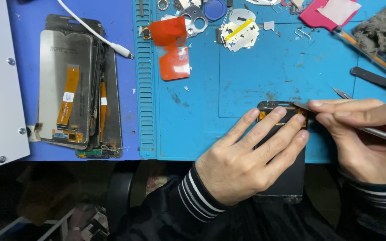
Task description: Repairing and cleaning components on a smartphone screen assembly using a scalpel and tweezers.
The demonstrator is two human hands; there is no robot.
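One dark phone screen (287, 178) overhangs the blue mat's (246, 80) near edge, pinned beneath the flat, open left hand (242, 163); the right hand (362, 134) pinches one metal blade (302, 105) at the screen's top edge.

Bare blue silicone mat (246, 80) is lying open between the torn orange film sheet (171, 49) and the black pry tool (378, 80); the stacked grey phone screens (79, 89) are crowding the desk's left side.
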